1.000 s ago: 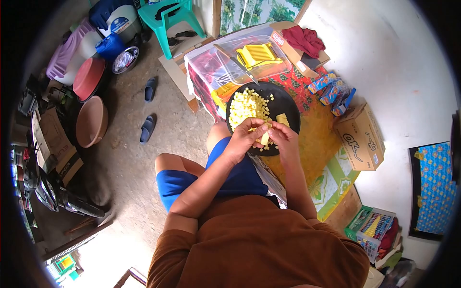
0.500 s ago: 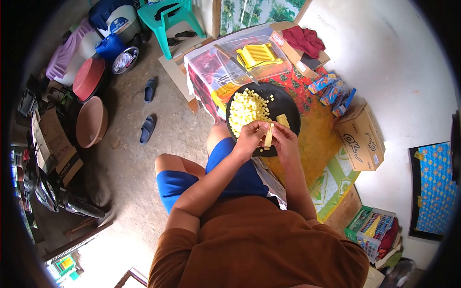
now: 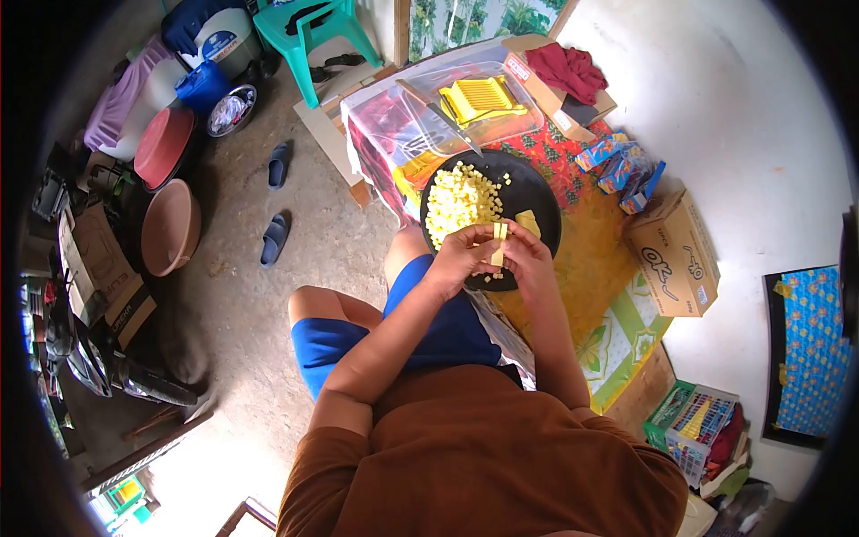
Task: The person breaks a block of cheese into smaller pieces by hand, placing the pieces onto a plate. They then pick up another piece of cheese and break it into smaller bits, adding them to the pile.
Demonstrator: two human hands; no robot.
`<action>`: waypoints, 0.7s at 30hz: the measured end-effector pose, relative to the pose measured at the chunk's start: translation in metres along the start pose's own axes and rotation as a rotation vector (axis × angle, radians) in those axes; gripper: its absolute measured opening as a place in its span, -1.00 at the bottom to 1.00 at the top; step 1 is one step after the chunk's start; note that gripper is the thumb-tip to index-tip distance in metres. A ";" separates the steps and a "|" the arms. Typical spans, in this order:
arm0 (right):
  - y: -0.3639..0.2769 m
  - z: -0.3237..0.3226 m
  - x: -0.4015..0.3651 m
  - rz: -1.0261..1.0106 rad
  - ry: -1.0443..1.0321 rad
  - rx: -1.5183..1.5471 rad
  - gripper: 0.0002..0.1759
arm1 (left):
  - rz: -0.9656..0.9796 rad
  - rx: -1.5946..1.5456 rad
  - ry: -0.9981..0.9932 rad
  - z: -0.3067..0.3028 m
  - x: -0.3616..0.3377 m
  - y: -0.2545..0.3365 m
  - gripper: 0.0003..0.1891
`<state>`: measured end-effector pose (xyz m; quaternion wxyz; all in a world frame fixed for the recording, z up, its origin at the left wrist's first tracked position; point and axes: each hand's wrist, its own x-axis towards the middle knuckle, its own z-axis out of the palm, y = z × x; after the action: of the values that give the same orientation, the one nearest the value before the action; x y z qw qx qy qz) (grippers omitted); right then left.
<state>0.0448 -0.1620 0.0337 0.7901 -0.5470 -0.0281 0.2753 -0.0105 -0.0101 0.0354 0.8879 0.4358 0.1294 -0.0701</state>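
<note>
Pale yellow food strips (image 3: 499, 234) stand side by side between my two hands, over the near part of a round black pan (image 3: 548, 201). My left hand (image 3: 464, 255) pinches them from the left with its fingertips. From the right, the fingers of my right hand (image 3: 528, 255) close on the same strips. A heap of small pale yellow cubes (image 3: 461, 204) fills the pan's left side, and a few cubes lie loose. Just beyond my right hand rests a flat yellow piece (image 3: 528, 221), partly hidden by the fingers.
Behind the pan, a knife (image 3: 443, 118) lies across a clear plastic container (image 3: 420, 112) near a yellow slicer (image 3: 481, 100). Blue packets (image 3: 617, 170) and a cardboard box (image 3: 673, 255) stand to the right. Slippers (image 3: 275, 238) and a basin (image 3: 172, 228) are on the floor at left.
The strips between my fingers have turned more upright, and two now show side by side at the top. Both hands stay close together over the pan; the cubes look unchanged.
</note>
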 end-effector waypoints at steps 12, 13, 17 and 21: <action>-0.004 -0.003 0.001 0.012 -0.093 -0.008 -0.41 | 0.041 -0.032 -0.043 -0.008 0.003 -0.003 -0.65; -0.004 -0.004 0.001 0.017 -0.096 0.011 -0.41 | 0.043 -0.034 -0.043 -0.007 0.003 -0.002 -0.65; -0.002 -0.004 0.001 0.030 -0.044 0.080 -0.43 | 0.008 -0.087 -0.008 -0.007 0.003 -0.002 -0.69; -0.005 -0.001 0.001 0.027 0.021 0.136 -0.50 | -0.014 -0.167 0.017 -0.009 0.003 -0.003 -0.72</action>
<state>0.0485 -0.1638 0.0372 0.8219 -0.4952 0.0063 0.2815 -0.0094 -0.0043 0.0269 0.9196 0.3598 0.1453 -0.0617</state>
